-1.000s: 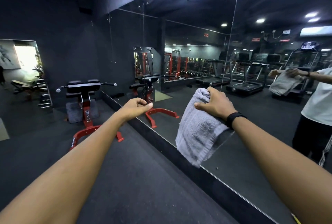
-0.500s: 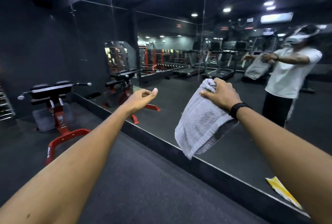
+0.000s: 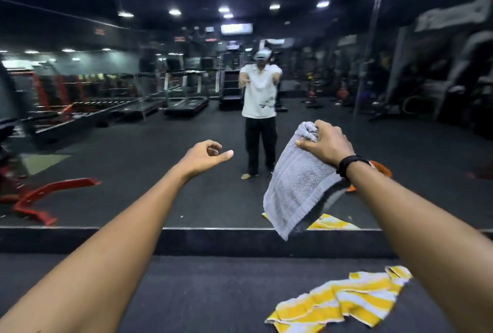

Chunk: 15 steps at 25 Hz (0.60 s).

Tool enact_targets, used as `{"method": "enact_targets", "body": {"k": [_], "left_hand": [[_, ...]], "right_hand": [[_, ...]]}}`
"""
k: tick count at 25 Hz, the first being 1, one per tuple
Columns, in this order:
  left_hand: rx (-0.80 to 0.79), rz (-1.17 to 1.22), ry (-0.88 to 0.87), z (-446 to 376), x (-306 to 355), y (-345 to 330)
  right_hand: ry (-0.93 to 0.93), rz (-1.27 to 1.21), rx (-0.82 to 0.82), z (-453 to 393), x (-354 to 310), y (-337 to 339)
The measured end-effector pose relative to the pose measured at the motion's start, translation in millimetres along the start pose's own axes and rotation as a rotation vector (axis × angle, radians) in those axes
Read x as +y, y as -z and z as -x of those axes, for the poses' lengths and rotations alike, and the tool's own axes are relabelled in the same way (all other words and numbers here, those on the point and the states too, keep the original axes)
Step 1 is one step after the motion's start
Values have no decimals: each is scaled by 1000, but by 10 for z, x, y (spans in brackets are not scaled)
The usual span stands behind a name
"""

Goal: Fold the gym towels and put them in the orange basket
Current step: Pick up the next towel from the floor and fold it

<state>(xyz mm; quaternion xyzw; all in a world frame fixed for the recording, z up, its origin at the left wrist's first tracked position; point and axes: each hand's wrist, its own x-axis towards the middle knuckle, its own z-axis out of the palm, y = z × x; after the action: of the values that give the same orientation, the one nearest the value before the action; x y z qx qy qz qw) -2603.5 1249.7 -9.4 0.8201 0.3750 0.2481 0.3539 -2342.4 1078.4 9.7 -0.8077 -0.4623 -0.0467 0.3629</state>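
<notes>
The right hand (image 3: 326,143) holds the grey towel (image 3: 298,188) in the air, grip bunched round its top edge so the folded cloth hangs free, probably for carrying. The left hand (image 3: 206,155) is empty, fingers loosely curled, well apart from the towel. A yellow striped towel (image 3: 344,299) lies crumpled on the floor (image 3: 213,292), below the right arm and near the mirror (image 3: 133,172) base. An orange object (image 3: 384,170) behind the right wrist may be the basket; it cannot be confirmed. Floor to the left offers open room.
</notes>
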Motion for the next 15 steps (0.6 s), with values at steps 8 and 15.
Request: {"method": "enact_targets", "body": {"k": [8, 15], "left_hand": [[-383, 41, -228, 413, 1778, -2784], [-711, 34, -489, 1225, 3194, -4874]], "right_hand": [[-356, 203, 209, 1619, 2126, 2150], [-659, 341, 368, 3185, 3425, 3568]]}}
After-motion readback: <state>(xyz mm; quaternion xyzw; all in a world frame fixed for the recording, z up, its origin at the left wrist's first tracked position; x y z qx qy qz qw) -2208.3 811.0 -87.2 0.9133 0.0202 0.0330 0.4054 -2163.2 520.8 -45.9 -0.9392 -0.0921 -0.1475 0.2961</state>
